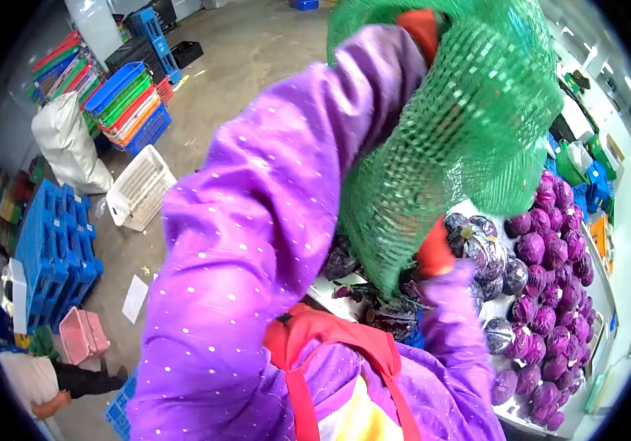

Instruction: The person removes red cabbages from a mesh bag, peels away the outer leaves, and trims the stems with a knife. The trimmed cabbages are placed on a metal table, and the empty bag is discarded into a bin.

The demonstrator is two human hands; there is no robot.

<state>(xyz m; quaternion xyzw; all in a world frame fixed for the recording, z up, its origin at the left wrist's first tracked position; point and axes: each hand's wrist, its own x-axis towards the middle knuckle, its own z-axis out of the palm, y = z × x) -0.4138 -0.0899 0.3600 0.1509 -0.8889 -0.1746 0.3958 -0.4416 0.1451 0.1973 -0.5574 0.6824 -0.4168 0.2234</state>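
Note:
My left hand (420,28), in a red glove, is raised high and grips the top of a green mesh sack (470,125). The purple dotted sleeve of that arm fills the middle of the view. My right hand (433,253), also in a red glove, holds the lower edge of the same sack just above a table. Several red cabbages (543,294) lie on the white table (510,417) at the right, a few directly under the sack's lower end. What the sack holds is hidden by the mesh.
Stacked blue and coloured crates (128,103) stand at the far left, with a white crate (139,187) and a white sack (69,143) on the concrete floor. A pink crate (84,334) and another person's arm (40,386) are at the lower left.

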